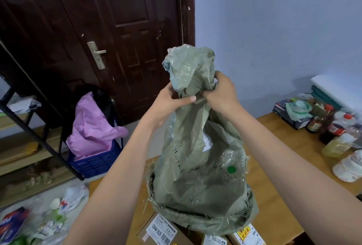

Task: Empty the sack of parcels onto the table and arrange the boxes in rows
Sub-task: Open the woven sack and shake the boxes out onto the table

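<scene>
Count: 1 green sack [199, 146], centre frame. 3 labelled boxes [156, 231] visible at bottom edge. 2 hands [172, 99]. 1 blue crate [96, 163], left.

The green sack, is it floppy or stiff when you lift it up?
Probably floppy: the green sack crumples and folds where the left hand and right hand bunch it. It likely feels light, since boxes show below its frayed open mouth. Its shiny weave may be a bit slippery.
</scene>
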